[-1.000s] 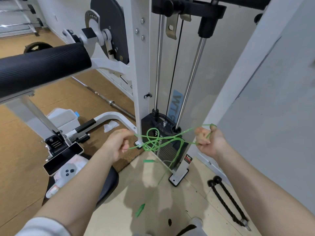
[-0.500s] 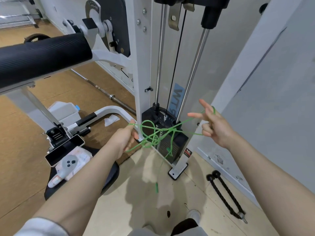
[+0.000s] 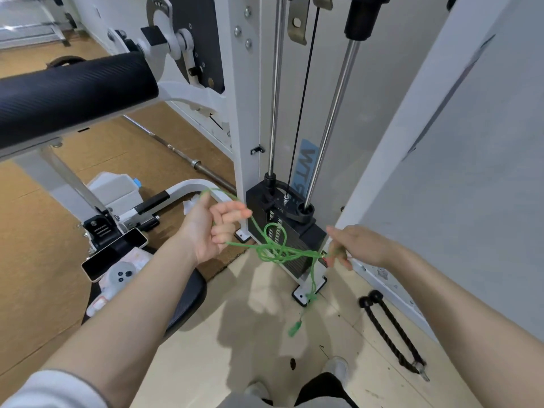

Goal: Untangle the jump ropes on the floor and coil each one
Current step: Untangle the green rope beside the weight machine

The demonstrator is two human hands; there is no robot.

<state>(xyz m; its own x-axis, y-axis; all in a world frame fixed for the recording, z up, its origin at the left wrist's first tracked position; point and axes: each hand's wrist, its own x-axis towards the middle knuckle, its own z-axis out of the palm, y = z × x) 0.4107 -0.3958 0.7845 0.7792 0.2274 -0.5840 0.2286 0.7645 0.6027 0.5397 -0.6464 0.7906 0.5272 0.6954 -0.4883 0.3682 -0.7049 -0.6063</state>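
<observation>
Head view looked down past two bare forearms, and nearest the camera a grey shoe (image 3: 335, 368) stood on the pale floor (image 3: 235, 334). Just above it a green handle (image 3: 295, 329) dangled clear of the floor at the end of the green jump rope (image 3: 276, 248). The rope hung in the air between both hands, bunched in a tangled knot of loops at its middle. On the right, the right hand (image 3: 357, 245) reached in palm down, and its grip was a pinch: fingertips closed on the strands at the knot's right end. On the left, the left hand (image 3: 212, 228) was turned palm up, fingers curled loosely around a strand that ran over the thumb and across the palm. A black rope attachment (image 3: 391, 331) lay on the floor to the right. A phone (image 3: 114, 254) and a white controller (image 3: 120, 275) rested on the black seat (image 3: 188, 298). Beyond the knot stood the black weight stack (image 3: 294, 231) of the white cable machine (image 3: 244, 119).
</observation>
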